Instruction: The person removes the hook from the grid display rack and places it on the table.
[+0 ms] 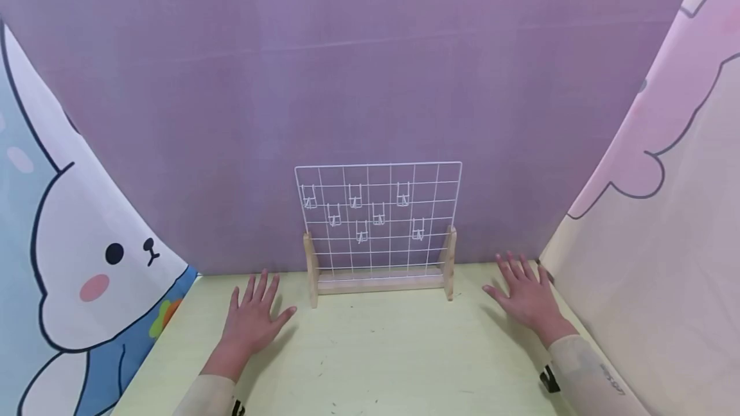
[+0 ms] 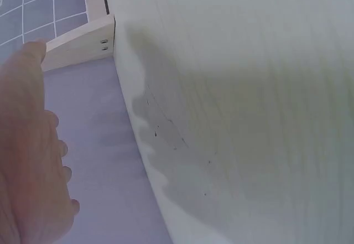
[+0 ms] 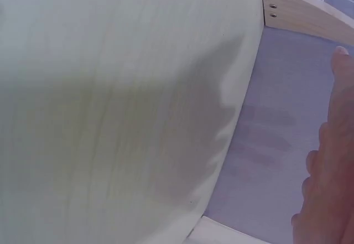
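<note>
A white wire grid rack is standing upright in a wooden base near the far edge of a pale yellow table. Seven small white wire hooks are hanging on its grid. Taking the rack as clock centre, the left hand is hovering above the table at 8 o'clock, its fingers extending forward, its thumb spreading wide, its grip being empty. The right hand is hovering at 4 o'clock, likewise opening wide and empty. Both hands are casting shadows on the table, apart from the rack. A purple backdrop is rising at 12 o'clock; a rabbit-printed fabric is hanging at 9 o'clock.
</note>
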`<action>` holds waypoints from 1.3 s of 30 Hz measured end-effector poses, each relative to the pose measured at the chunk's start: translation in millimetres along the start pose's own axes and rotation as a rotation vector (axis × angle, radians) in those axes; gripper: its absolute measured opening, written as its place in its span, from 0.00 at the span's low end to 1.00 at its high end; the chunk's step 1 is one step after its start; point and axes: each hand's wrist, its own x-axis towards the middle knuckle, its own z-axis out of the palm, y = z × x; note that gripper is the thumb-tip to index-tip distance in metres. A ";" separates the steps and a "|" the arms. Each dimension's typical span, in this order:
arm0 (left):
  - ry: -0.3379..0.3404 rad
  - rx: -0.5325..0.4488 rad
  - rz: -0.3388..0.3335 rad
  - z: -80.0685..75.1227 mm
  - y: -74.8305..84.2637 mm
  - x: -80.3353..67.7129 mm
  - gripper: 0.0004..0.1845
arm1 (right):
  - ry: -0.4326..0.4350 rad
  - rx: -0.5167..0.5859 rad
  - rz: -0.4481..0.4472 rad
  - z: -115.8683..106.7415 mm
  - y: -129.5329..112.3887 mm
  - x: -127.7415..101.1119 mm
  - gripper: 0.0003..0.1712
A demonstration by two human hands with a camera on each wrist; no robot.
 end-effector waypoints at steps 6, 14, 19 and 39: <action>0.008 -0.059 -0.001 -0.1 1.6 1.0 0.50 | -0.003 0.032 0.009 2.1 -1.4 3.2 0.53; 0.015 -0.131 -0.022 -2.2 7.2 5.1 0.49 | 0.031 0.094 -0.002 4.0 -3.1 5.7 0.51; 0.026 -0.243 -0.037 -1.3 10.7 6.0 0.46 | 0.090 0.180 -0.013 7.7 -3.8 5.0 0.49; 0.154 -0.841 -0.082 5.9 18.7 13.9 0.35 | 0.165 0.741 0.079 10.1 -23.6 20.3 0.39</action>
